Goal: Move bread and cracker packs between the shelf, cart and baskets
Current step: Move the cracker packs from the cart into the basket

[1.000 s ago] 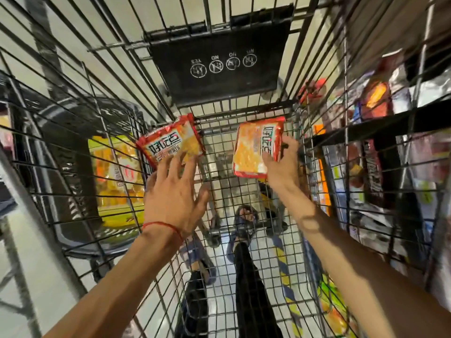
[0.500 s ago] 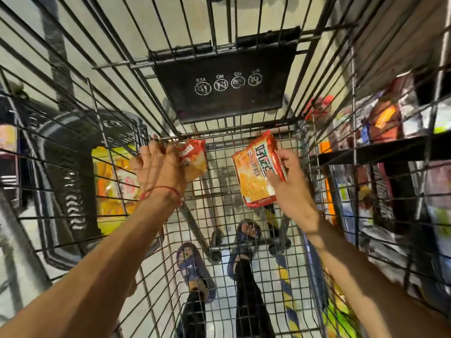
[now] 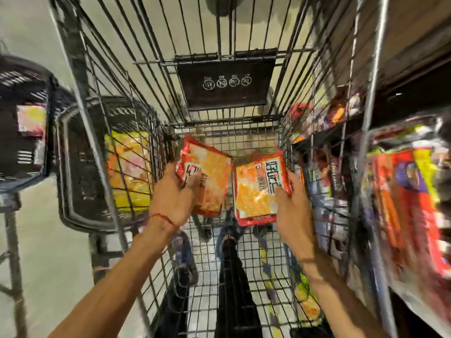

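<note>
Both arms are down inside the cart, 1 cracker pack in each grip. My left grip is closed on the bottom corner of the left pack. The thumb lies across the printed face and the fingers are tucked behind, so the pack sticks up toward 12 o'clock, tilted a bit. My right grip pinches the right pack along its 3 o'clock edge, thumb on the front and fingers wrapped round the back.

The 2 packs sit side by side, nearly touching, at the far end of the cart, below the black flap with the round warning icons. I reckon holding them by an edge keeps the faces toward me so I can read the labels, and it doesn't crush the crackers.

They look lifted off the wire floor rather than lying on it, but I honestly can't tell for sure, since the floor is see-through.

At 9 o'clock, outside the cart wall, there's a black basket with a yellow pack in it. There's a 2nd basket further out with something in it too. At 3 o'clock is the shelf, stuffed with bright packs, all blurry.

My guess is these 2 go either over the left wall into the basket or over the right onto the shelf. Either way the wire side is tall, so I'd lift well clear first, or a corner could snag.
</note>
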### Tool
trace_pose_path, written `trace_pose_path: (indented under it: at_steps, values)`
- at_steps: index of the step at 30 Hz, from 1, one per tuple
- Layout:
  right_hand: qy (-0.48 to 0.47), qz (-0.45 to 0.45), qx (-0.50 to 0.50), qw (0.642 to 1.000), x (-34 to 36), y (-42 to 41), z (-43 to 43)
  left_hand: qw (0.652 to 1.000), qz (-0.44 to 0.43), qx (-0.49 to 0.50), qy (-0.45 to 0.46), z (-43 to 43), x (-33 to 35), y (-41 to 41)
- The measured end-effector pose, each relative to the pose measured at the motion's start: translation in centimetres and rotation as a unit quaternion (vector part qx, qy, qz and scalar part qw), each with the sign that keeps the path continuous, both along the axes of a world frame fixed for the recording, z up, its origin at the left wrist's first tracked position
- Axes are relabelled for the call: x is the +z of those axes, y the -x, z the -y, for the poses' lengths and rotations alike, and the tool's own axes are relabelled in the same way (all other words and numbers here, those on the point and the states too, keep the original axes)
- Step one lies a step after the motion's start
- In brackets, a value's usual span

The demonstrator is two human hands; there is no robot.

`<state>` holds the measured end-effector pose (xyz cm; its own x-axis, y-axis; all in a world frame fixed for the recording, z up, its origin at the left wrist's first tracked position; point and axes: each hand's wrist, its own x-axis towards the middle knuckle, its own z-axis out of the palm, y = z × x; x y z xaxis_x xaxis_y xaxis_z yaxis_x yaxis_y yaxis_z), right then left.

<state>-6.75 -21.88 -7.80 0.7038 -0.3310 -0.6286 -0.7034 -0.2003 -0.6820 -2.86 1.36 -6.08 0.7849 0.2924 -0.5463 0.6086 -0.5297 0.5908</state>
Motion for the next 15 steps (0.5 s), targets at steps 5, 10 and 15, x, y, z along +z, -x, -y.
trace_pose_path:
  at_steps: [5, 10, 15]
  values:
    - [0.019, 0.037, -0.004, 0.999, 6.5, 5.7, -0.3, 0.997, 0.036, 0.021, 0.069, -0.6, 7.3, 6.7]
    - [0.028, 0.09, 0.009, 0.996, 12.8, 12.3, -3.8, 0.987, 0.1, 0.034, 0.121, -3.6, 13.4, 14.1]
    - [0.048, 0.136, 0.052, 0.988, 16.8, 19.5, -10.1, 0.972, 0.138, 0.095, 0.162, -11.0, 16.0, 23.3]
